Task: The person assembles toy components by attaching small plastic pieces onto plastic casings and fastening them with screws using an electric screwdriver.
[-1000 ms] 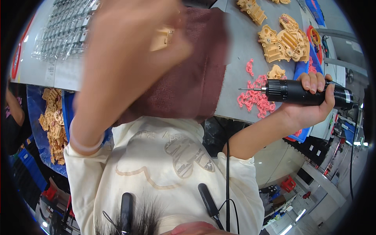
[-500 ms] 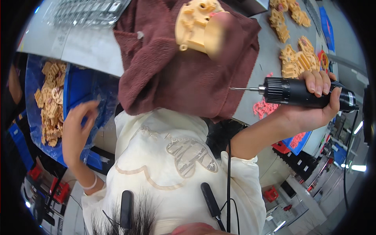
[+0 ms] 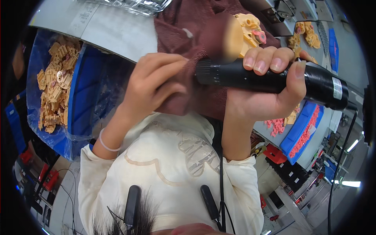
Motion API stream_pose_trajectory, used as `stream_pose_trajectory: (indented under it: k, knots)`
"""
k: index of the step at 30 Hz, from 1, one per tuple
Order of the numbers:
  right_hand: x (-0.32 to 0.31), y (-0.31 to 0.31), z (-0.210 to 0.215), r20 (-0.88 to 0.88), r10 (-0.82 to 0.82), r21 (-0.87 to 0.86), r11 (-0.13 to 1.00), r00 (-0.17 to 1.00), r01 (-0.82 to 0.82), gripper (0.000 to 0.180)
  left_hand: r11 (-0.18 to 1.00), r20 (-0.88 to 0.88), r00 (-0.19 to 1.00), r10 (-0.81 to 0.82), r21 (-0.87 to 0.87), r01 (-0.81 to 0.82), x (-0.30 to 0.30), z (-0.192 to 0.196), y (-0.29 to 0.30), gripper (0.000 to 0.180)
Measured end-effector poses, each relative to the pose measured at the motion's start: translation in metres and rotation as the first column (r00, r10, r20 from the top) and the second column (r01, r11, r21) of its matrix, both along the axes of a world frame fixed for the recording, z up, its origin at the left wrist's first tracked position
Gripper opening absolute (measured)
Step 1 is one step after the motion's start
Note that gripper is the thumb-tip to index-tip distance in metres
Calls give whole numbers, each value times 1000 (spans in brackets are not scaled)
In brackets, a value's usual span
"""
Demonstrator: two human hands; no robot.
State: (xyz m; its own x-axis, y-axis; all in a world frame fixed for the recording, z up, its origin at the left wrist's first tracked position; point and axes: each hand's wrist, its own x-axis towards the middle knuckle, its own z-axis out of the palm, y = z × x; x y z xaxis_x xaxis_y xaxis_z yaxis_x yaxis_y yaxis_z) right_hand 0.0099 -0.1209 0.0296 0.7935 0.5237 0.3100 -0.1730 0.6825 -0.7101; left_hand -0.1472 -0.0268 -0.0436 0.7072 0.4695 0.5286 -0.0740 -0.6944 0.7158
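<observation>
My right hand (image 3: 270, 90) grips a black electric screwdriver (image 3: 274, 78), held close to the camera with its tip pointing left. My left hand (image 3: 156, 84) pinches the edge of a maroon towel (image 3: 192, 35) right at the tool's front end, hiding the bit. Behind the towel a tan plastic part (image 3: 244, 33) with a small pink piece on it lies on the grey table (image 3: 113, 29).
A blue bin (image 3: 84, 94) lined with clear plastic holds several tan parts (image 3: 53, 88) at the left. Pink pieces (image 3: 276, 125) and a blue tray (image 3: 303, 127) lie at the right. More tan parts (image 3: 307, 33) sit at the far right. A clear tray (image 3: 131, 4) is at the top.
My left hand has left the blue bin and come up to the towel. My right hand has brought the screwdriver up close to the camera and leftward, to the towel's edge.
</observation>
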Motion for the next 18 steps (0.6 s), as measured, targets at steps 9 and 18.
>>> stream_pose_trajectory:
  k: [9,18]
  knots:
    - [4,-6,8,-13,3,38,999,1000,-2,31,986,152,977,151,45,-159,13,-1,-8,27]
    - [38,-38,35,-62,-104,85,990,993,109,27,971,43,979,198,-148,-190,0,-1,-2,23]
